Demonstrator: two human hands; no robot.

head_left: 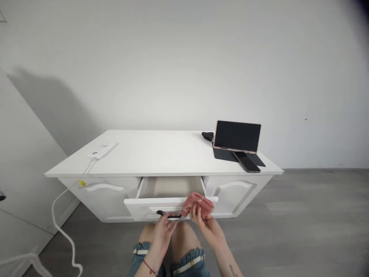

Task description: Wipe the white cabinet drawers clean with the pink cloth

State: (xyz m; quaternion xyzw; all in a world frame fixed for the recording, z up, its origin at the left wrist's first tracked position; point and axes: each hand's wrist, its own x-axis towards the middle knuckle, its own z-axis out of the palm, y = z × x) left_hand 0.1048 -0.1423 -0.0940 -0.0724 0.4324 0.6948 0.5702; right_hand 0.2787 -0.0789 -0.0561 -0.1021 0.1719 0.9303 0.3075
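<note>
A white drawer [138, 206] stands pulled out from the middle of the cabinet, its visible inside pale and bare. On its front is a black handle [160, 212], with the fingers of my left hand [165, 227] closed around it. A red string bracelet circles my left wrist. My right hand [203, 223] grips a folded pink cloth [198, 202] between thumb and fingers. The cloth is at the right end of the drawer front and overlaps its top edge; whether it touches the front I cannot tell.
On the white cabinet top [155, 152] are a tablet [238, 135] propped on a dark cover, a phone [246, 161], a small black item [207, 135] and a white power strip [102, 150]. Its white cord [62, 231] hangs at the left. A wall rises behind.
</note>
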